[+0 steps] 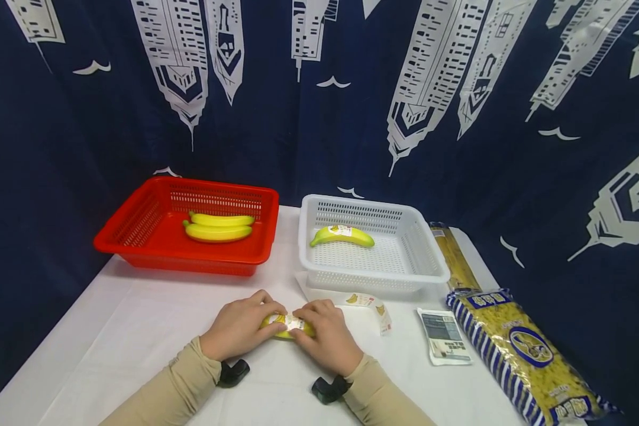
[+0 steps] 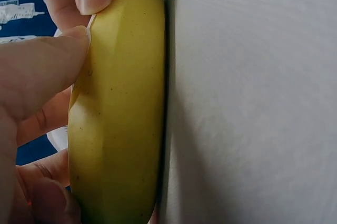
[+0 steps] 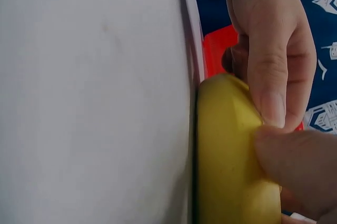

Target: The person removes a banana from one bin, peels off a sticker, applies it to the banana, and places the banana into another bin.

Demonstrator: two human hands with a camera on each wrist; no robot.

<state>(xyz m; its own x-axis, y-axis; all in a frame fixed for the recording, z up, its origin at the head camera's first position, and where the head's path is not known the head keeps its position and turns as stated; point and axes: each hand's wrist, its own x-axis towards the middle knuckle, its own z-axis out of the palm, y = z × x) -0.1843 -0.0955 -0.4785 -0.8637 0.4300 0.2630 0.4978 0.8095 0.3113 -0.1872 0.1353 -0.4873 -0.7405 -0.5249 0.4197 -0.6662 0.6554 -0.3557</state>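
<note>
A yellow banana [image 1: 310, 329] lies on the white table between both hands. A white printed label [image 1: 294, 323] sits across its upper side. My left hand [image 1: 243, 326] holds the banana's left part, thumb on the near side and fingers over the far side. At the other end, my right hand [image 1: 331, 336] grips it the same way. In the left wrist view, both thumbs meet near the label's edge on the banana [image 2: 118, 103]. The hands partly cover the fruit. Just beyond them, a strip of banana labels [image 1: 359, 300] curls on the table.
A red basket [image 1: 191, 263] with two bananas [image 1: 219, 232] stands at back left. The white basket [image 1: 373, 278] at back right holds one labelled banana [image 1: 359, 236]. To the right lie a small white packet [image 1: 444, 337], a yellow noodle-like bag [image 1: 527, 349] and a long brown pack [image 1: 455, 257].
</note>
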